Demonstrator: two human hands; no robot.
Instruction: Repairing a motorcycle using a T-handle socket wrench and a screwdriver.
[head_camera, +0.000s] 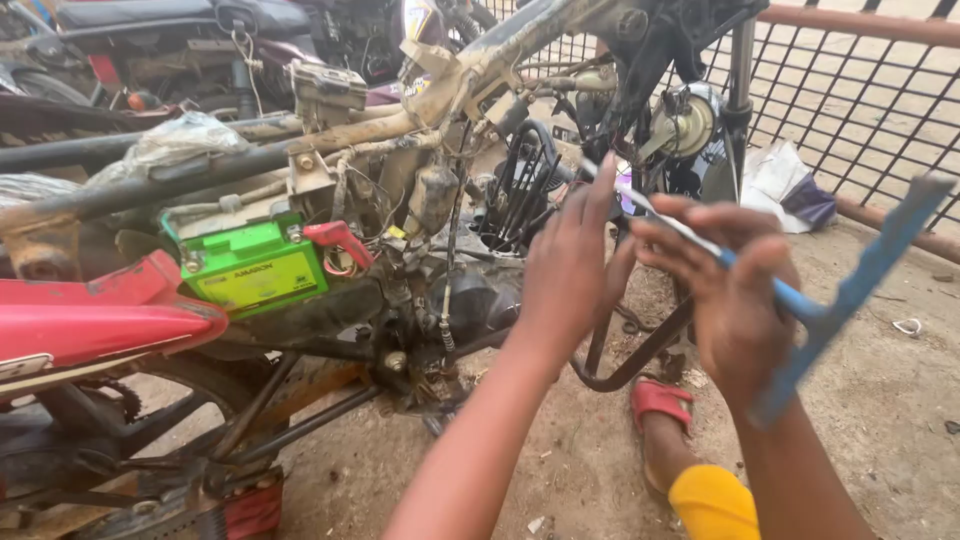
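Sandy dirt ground (880, 420), a rusty mesh fence (860, 90) behind, seemingly daylight

Just 1 camera here, strapped to the person's head, so it sits above the arms and looks forward and down along them. It faces the side of a stripped motorcycle frame (420, 120), pretty close up, near enough that the green battery (255, 265) and wiring fill the left half. Both hands, left hand (570, 265) and right hand (730, 290), sit mid-frame. Dirt ground (880, 420) fills the bottom right, a mesh fence (850, 90) the top right. No 2nd view to overlap with.
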